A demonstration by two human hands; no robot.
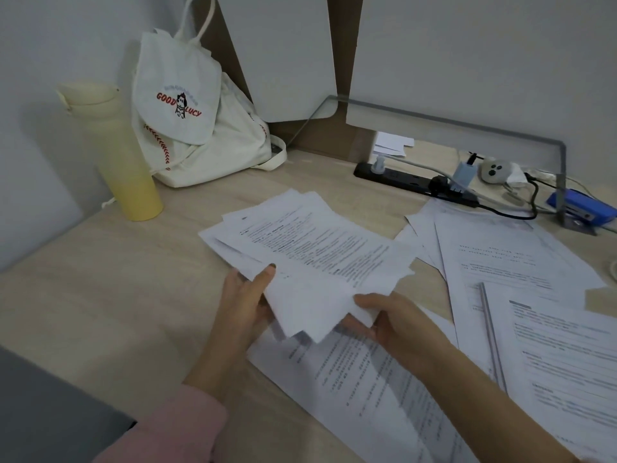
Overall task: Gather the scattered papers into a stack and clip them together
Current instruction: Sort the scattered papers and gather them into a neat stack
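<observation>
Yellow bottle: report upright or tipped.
Upright: the yellow bottle stands on its base on the desk, lid on top.

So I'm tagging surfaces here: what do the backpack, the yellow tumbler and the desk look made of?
Backpack: off-white woven cloth, probably canvas; it slumps and creases softly. Yellow tumbler: matte, likely plastic or coated metal; smooth, no glare. Desk: pale wood-grain, possibly laminate; faint streaks, flat sheen.

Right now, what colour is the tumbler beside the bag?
Cream fading to yellow tumbler, seen in the head view.
</observation>
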